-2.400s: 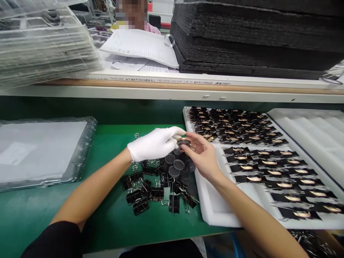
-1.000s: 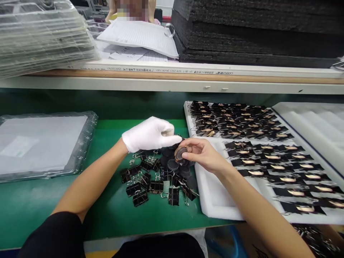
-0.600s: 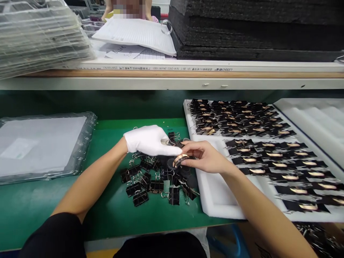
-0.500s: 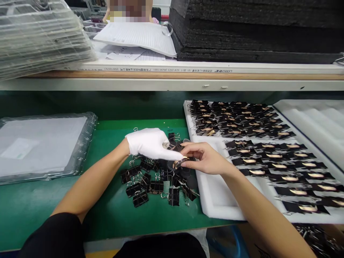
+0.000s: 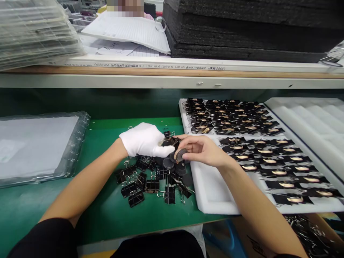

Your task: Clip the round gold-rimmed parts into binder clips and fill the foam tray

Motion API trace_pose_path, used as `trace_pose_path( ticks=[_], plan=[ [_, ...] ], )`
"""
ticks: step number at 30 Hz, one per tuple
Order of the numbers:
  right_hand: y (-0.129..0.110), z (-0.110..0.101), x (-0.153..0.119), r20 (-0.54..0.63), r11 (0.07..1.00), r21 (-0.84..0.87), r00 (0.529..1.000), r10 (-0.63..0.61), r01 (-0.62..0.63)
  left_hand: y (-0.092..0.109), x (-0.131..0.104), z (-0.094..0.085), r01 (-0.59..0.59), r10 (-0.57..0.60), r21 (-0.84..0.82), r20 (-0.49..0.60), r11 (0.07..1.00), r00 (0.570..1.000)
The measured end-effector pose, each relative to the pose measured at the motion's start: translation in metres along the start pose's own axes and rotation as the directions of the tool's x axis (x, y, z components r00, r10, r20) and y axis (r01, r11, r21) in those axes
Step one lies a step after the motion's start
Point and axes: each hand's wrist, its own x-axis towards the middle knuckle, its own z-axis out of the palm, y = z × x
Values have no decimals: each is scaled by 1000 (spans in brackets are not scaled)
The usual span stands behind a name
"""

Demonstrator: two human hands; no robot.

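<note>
My left hand (image 5: 146,139), in a white glove, is above a pile of black binder clips (image 5: 152,185) on the green mat. Its thumb points right; a black clip (image 5: 174,142) shows by its fingers, partly hidden. My bare right hand (image 5: 202,150) pinches a round dark disc (image 5: 181,155) with a tan edge, tilted, between thumb and fingers. More dark discs (image 5: 168,163) lie under the hands, among the clips. To the right, a white foam tray (image 5: 215,190) bears rows of black clips with tan pieces in them.
A clear plastic tray with a white sheet (image 5: 40,147) lies at left. Across the back runs a shelf (image 5: 161,82) with black foam blocks (image 5: 242,32), papers and stacked plastic trays (image 5: 34,32). A person is partly visible behind it. A box of clips (image 5: 311,233) stands lower right.
The view has shifted slightly. My left thumb has come away from the disc, and my right hand now shows the disc's flat face more fully.
</note>
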Motion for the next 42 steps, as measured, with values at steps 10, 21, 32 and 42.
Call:
trace_pose_path(
  ticks=[10, 21, 32, 42],
  plan=[
    [-3, 1, 6, -449, 968, 236, 893, 26, 91, 4, -1, -3, -12, -10, -429, -48, 903, 999],
    [2, -2, 6, -418, 977, 204, 908, 30, 61, 8, 2, 2, -8, -8, -400, -40, 917, 999],
    [3, -9, 13, -583, 840, 495, 802, 131, 222, -14, 16, 10, 254, -220, 119, -244, 960, 944],
    [5, 0, 16, -463, 874, 477, 872, 161, 92, 9, 74, 3, 240, -255, 188, 59, 952, 965]
  ],
)
